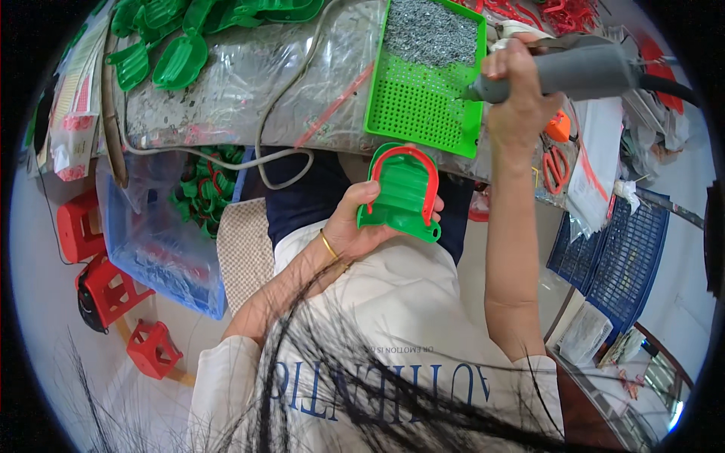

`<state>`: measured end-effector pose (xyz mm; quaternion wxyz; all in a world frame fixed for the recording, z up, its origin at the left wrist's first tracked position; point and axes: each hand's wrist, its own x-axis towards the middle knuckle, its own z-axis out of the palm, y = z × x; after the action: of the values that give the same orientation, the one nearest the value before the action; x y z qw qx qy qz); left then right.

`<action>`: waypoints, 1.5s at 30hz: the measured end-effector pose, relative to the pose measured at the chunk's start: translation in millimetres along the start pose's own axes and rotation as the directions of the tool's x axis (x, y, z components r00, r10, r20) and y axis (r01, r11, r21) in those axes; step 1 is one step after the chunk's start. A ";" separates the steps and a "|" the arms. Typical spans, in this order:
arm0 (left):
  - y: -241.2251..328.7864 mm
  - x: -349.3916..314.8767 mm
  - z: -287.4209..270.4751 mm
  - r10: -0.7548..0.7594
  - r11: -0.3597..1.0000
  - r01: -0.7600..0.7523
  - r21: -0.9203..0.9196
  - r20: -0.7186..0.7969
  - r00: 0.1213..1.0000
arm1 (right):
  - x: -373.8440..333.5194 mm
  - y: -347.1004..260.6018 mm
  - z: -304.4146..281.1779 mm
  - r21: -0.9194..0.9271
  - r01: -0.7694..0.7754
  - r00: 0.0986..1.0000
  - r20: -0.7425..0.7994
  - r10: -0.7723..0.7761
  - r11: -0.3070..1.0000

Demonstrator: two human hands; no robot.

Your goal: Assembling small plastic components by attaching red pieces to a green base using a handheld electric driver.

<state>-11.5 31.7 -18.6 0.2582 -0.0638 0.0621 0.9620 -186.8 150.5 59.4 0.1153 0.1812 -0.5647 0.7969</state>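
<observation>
My left hand [355,226] is closed around a green plastic scoop-shaped part [402,192], held over my lap just below the table edge. A red U-shaped plastic piece [433,181] lies along that part's rim. Raised at the right, my right hand [519,106] grips a grey electric screwdriver [574,74] with a black cord. Its tip points left over a bright green perforated tray [411,102]. Small silvery screws [430,34] are heaped in the tray's far half.
Several green plastic parts [181,60] lie at the table's far left. A pale cable [266,124] loops across the table [226,102] and over its edge. Left stands a blue bin [170,260] with assembled pieces, near red stools [153,349]. Orange-handled scissors [556,167] lie at right.
</observation>
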 end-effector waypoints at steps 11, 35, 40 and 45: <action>1.0 -4.5 2.3 0.050 0.999 -0.049 -0.009 0.018 0.999 | -67.9 -77.4 18.1 0.203 -0.321 0.936 0.214 0.278 0.925; 2.0 -11.3 16.1 0.091 0.993 -0.096 -0.070 -0.069 0.993 | -89.7 -77.0 22.2 -0.006 -0.267 0.919 0.298 0.256 0.964; -5.1 -17.2 9.8 0.067 0.989 -0.078 -0.125 -0.085 0.994 | -96.8 -71.3 16.9 0.114 -0.212 0.926 0.340 0.163 0.970; -6.5 -14.6 4.4 -0.001 1.000 0.001 -0.017 -0.027 1.000 | -63.2 -88.1 9.3 0.223 -0.252 0.900 0.411 0.143 0.942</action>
<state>3.9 30.8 -12.5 0.2573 -0.0790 0.0575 0.9614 -93.7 172.6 111.3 -0.1069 0.2909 -0.4778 0.8220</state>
